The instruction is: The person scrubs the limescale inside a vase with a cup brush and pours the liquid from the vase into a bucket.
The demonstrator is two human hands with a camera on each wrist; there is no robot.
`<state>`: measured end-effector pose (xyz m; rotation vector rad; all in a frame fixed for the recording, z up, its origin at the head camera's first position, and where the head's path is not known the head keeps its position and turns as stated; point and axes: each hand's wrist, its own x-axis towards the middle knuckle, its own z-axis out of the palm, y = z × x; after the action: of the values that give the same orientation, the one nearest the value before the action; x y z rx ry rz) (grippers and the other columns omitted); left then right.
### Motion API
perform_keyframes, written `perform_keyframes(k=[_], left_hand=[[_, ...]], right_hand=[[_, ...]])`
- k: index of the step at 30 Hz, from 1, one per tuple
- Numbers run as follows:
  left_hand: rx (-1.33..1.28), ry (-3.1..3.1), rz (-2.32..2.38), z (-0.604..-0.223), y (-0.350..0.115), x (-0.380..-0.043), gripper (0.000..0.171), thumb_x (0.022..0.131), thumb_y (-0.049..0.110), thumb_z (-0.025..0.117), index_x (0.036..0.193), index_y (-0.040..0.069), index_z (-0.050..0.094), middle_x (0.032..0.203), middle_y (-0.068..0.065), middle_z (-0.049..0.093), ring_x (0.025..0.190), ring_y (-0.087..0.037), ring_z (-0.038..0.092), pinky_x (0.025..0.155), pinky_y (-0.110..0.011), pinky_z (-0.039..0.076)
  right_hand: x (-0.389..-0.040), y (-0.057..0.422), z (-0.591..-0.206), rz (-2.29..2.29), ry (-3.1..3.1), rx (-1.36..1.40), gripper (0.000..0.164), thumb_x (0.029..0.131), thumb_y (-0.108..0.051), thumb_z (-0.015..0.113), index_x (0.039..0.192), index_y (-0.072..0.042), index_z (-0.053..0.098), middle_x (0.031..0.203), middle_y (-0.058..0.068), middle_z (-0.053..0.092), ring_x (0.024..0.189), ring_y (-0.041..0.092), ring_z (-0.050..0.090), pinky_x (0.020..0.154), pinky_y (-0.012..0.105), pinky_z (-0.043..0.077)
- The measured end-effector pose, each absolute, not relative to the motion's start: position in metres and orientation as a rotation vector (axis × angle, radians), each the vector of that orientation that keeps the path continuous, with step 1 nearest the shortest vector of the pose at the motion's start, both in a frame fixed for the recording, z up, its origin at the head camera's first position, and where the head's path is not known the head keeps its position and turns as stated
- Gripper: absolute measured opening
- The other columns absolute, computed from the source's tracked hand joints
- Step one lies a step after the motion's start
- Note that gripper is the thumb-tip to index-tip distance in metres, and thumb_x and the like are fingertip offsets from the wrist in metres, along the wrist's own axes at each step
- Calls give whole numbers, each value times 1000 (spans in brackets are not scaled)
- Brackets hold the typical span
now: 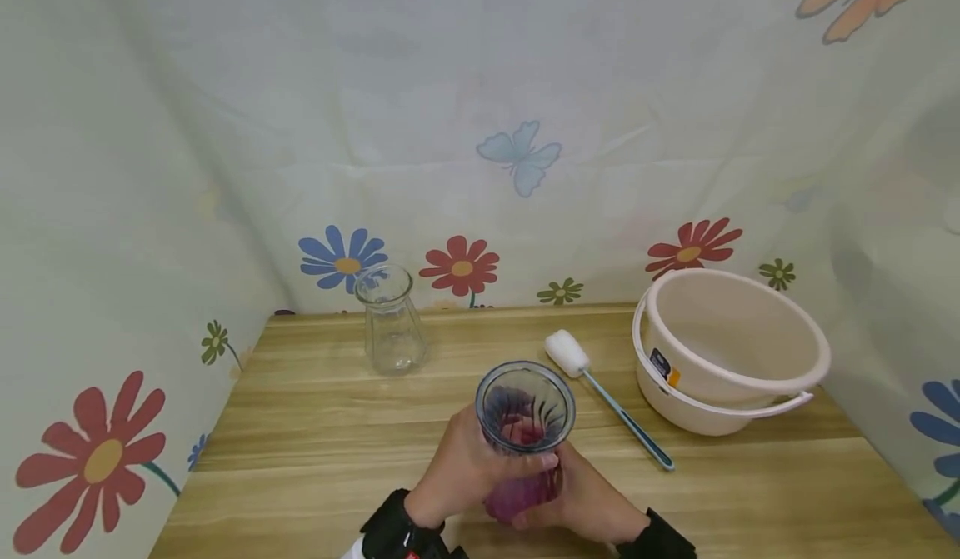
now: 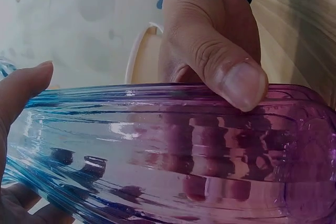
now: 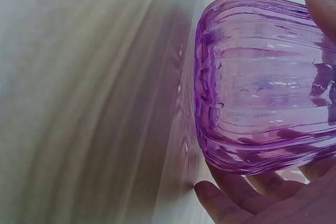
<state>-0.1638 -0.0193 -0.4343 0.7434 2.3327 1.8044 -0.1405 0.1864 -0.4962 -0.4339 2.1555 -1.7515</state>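
Both hands hold a ribbed glass vase (image 1: 525, 405) over the table, its mouth towards the head camera. The glass shades from blue at the rim to purple-pink at the base. My left hand (image 1: 467, 469) grips the upper part, thumb laid across the front below the rim. Lower down, my right hand (image 1: 596, 494) grips the pink part from the right. In the left wrist view the right thumb (image 2: 239, 80) presses on the pink glass (image 2: 294, 129). The right wrist view shows the purple base (image 3: 210, 87) close to the tabletop, with fingers (image 3: 226, 200) curled under its side.
A clear glass vase (image 1: 393, 334) stands at the back left of the wooden table (image 1: 300, 451). A white sponge-headed brush (image 1: 611, 401) with a blue handle lies right of the hands. Beyond it stands a pale bucket (image 1: 712, 413) holding a matching basin (image 1: 738, 326). Flower-printed cloth (image 1: 420, 109) surrounds the table.
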Motion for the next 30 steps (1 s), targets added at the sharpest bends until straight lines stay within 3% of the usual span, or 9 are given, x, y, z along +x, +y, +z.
perform_keyframes(k=[8, 17, 30], left_hand=[[801, 2326, 1773, -436, -22, -164, 66, 80, 43, 89, 135, 30, 56, 121, 10, 71, 114, -22, 70, 99, -42, 57], [915, 2361, 1730, -441, -23, -167, 66, 81, 42, 89, 137, 31, 55, 121, 11, 71, 112, -19, 70, 97, -40, 57], [932, 2400, 1674, -449, -24, -167, 61, 82, 46, 87, 133, 31, 57, 120, 11, 71, 112, -19, 70, 95, -32, 56]], right_hand=[[-139, 185, -497, -1729, 2171, -468, 103, 79, -17, 91, 158, -24, 25, 160, 14, 37, 142, 35, 46, 104, 20, 48], [-138, 184, -499, -1680, 2203, -498, 100, 80, -19, 91, 157, -20, 28, 158, 9, 41, 136, 11, 51, 107, 20, 44], [-135, 184, -500, -1670, 2207, -496, 99, 81, -21, 90, 158, -24, 27, 161, 9, 38, 138, 10, 50, 108, 20, 42]])
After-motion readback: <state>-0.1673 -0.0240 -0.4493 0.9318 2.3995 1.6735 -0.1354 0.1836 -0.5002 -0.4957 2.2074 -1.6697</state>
